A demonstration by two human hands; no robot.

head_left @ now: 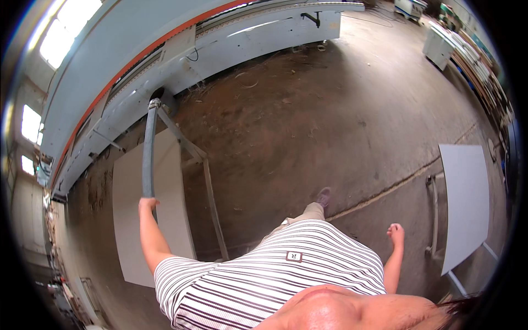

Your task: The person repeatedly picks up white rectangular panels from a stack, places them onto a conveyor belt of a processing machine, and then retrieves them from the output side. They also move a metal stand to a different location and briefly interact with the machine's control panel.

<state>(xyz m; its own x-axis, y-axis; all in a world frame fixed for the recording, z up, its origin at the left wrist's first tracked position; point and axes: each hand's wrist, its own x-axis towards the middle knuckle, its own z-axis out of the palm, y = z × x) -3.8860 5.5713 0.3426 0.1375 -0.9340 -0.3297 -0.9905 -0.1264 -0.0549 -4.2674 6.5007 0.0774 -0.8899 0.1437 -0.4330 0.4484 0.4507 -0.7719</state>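
On the left, my left hand (147, 204) is closed on the near end of a long blue-grey bar (148, 154). The bar's far end meets a metal stand (186, 144) beside the long machine. Beneath the bar and my hand lies a large pale flat panel (125, 220). My right hand (396, 232) hangs out to the right with its fingers curled in and nothing visible in them. Apart from it, further right, is a second light grey panel (467, 203).
A long light-blue machine (264, 36) with an orange strip runs along the far left. Under the right panel are a metal handle bar (434, 217) and legs. Stacked boards (478, 77) and a cabinet (438, 49) stand at the far right. A crack (385, 191) crosses the dusty floor.
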